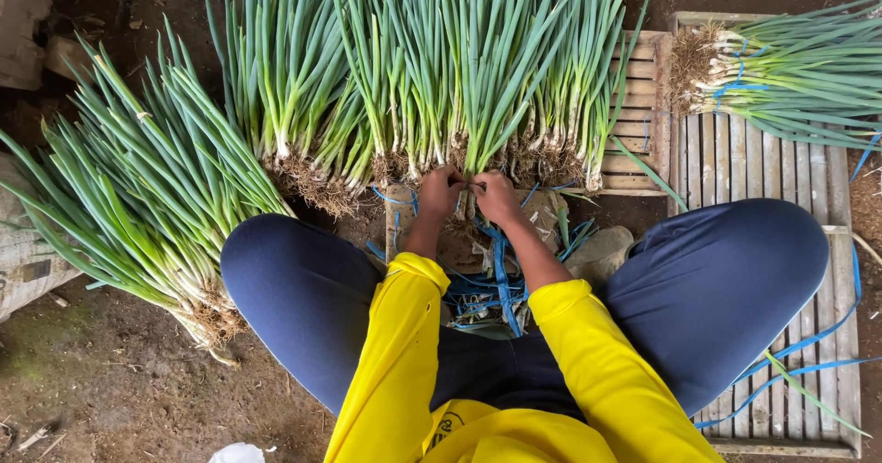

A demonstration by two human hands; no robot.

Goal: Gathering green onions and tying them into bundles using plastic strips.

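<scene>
Yellow sleeves and dark trousers are seen nearest. Blue ties are heaped between the knees. Left hand and right hand are met at the root end of the middle spring onion bunch; fingers are pinched narrowly on its base. Flanking bunches: left bunch on the earth floor, tied bunch on a wooden pallet.

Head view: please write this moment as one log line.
left hand: at spring onion roots | right hand: same roots, beside left | blue ties: between knees | tied bunch: on wooden pallet
</scene>
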